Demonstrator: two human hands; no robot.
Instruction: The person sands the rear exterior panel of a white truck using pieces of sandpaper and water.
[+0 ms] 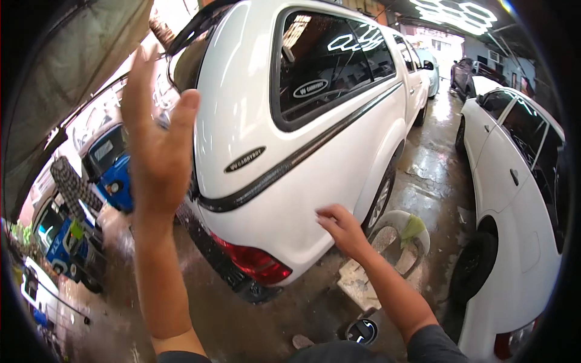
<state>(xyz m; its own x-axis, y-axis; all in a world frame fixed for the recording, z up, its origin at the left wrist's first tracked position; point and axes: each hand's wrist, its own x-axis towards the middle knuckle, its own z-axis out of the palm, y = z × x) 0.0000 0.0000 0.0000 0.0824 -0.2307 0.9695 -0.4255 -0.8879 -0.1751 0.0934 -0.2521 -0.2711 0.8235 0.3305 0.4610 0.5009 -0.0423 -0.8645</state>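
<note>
My left hand (154, 145) is raised, fingers extended, just left of the rear corner of a white pickup (327, 157) with a canopy; it partly hides what lies behind it, and contact is unclear. Nothing shows in it. Lower down, my right hand (342, 227) holds nothing, its fingers loosely bent and apart near the pickup's rear quarter, above a red tail light (254, 260). Below that hand a pale plastic stool (357, 284) stands by the rear wheel (381, 195), with a ring-shaped light basin or seat holding a yellow-green cloth (412, 227).
A white car (508, 193) stands close on the right along a wet floor aisle (423, 166), other vehicles beyond. Blue vehicles (112, 178) and a hanging checked cloth (69, 181) are at left under a tarpaulin (54, 60). A black round object (361, 331) lies near my feet.
</note>
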